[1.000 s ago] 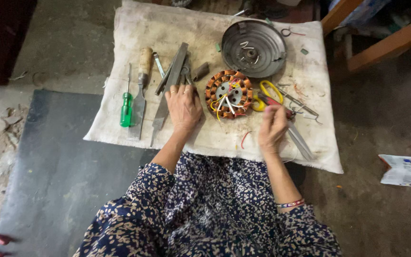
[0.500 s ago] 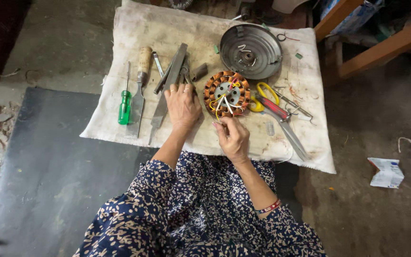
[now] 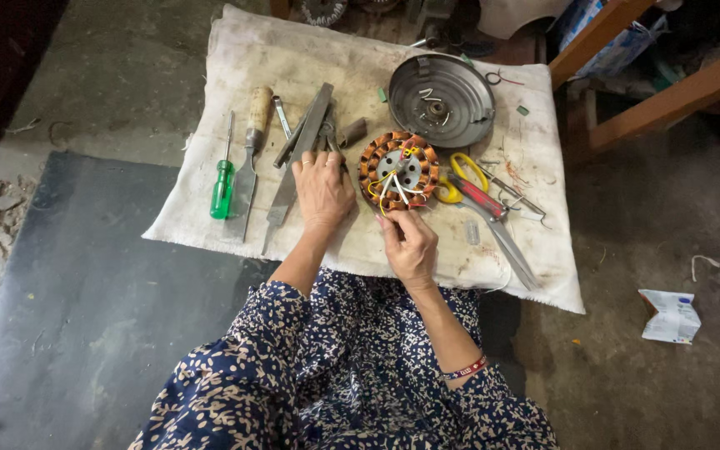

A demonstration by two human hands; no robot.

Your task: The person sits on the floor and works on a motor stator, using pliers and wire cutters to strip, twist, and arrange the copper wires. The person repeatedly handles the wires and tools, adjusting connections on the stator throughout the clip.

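A round stator with copper windings (image 3: 397,167) lies on a dirty white cloth (image 3: 310,58). White and yellow wires (image 3: 387,194) trail from its centre toward me. My right hand (image 3: 410,242) is just below the stator, with its fingertips pinched on those wires. My left hand (image 3: 322,187) lies flat on the cloth to the left of the stator. Its fingers are spread over the ends of the metal files (image 3: 302,150) and reach the stator's left edge.
A round metal cover (image 3: 442,100) sits behind the stator. Yellow-handled scissors (image 3: 468,177) and red-handled pliers (image 3: 483,202) lie to its right. A green screwdriver (image 3: 223,187) and a wooden-handled chisel (image 3: 252,142) lie at the left. There is a black mat (image 3: 85,292), wooden frame legs (image 3: 652,100) and a paper scrap (image 3: 668,317).
My right hand has moved left, from the pliers and scissors to the stator's wires, and has closed on them. My left hand has stayed in place.
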